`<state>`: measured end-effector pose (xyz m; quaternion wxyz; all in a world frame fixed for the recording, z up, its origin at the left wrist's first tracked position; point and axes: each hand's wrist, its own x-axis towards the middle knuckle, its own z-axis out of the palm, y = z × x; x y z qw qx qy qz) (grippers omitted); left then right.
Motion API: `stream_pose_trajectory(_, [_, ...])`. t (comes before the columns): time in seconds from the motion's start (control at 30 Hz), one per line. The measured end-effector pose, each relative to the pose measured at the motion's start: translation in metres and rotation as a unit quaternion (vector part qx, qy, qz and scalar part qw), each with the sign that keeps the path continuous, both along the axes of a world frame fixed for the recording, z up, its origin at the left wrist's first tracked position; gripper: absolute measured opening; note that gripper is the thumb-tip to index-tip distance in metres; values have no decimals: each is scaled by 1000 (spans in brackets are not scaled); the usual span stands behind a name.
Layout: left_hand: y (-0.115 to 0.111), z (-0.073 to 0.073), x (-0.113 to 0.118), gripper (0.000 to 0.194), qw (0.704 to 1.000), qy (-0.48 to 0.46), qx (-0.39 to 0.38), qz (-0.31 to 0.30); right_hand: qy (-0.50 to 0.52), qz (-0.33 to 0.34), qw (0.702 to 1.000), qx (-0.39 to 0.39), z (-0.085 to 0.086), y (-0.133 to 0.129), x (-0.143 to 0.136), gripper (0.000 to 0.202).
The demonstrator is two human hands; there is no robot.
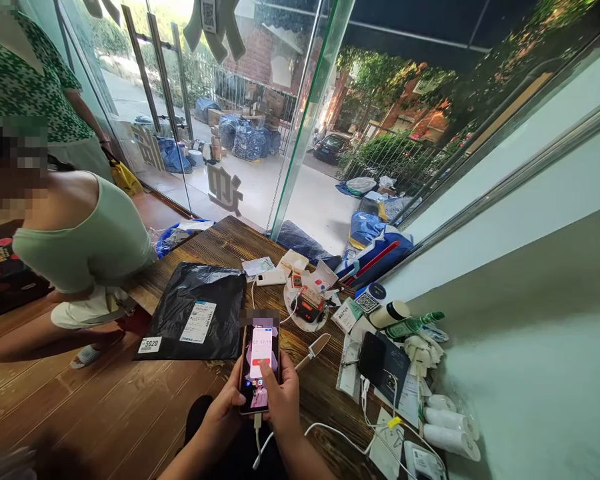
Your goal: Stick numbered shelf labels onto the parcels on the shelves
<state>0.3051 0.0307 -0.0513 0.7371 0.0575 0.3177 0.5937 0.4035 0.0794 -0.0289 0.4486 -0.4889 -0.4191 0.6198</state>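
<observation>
The phone [258,399] is at lower centre of the frame, long axis nearly upright; left hand [224,401] and right hand [286,404] grasp it from both sides, right thumb [268,375] over its screen [261,341].

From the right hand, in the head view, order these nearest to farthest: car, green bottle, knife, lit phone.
From the right hand:
1. Lit phone: in its grasp, thumb over the screen.
2. Knife: just ahead and to the right.
3. Green bottle: farther right, among the clutter.
4. Car: outside, far ahead.
</observation>
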Motion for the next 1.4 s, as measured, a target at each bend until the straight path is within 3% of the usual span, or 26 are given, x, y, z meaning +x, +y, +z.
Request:
stream_pose_trajectory(0.1, [-1, -2, 0, 84, 1000, -15, 20, 4, 0, -18, 1000, -5, 1, -1, -2, 41])
stream_pose_trajectory(0.27, [-3, 0, -3, 85, 999, -33, 20, -8, 66, -104, 987, -100, -14, 3, -1, 44])
stream_pose_trajectory(0.4, [-3, 1, -2, 83, 999, -34, 5, -5, 72, -5, 996, -53, -12, 6, 1, 34])
stream_pose_trajectory(0.5, [-2, -1, -1, 79, 1000, -29, 6, 1, 4, 21, 999, -27, -3, 6, 0, 37])
stream_pose_trajectory(0.67, [-1, -3, -2, 76, 1000, -20, 17, -2, -36, 18, 999, -32, 0, 7, -4, 41])
stream_pose_trajectory(0.8, [-1, -2, -5, 79, 1000, -11, 7, -5, 10, -54, 994, -95, -7, 11, -3, 39])
stream_pose_trajectory(1.0, [1, -4, -5, 79, 1000, -4, 2, 0, 44, 42, 997, -47, -4, 16, -3, 37])
stream_pose_trajectory(1.17, [1, -3, -6, 74, 1000, -9, -7, 5, -8, 32, 999, -26, -1, 16, -5, 40])
stream_pose_trajectory(1.4, [6, 0, -5, 84, 1000, -22, 15, 10, 48, 6, 994, -102, 8, 22, -7, 31])
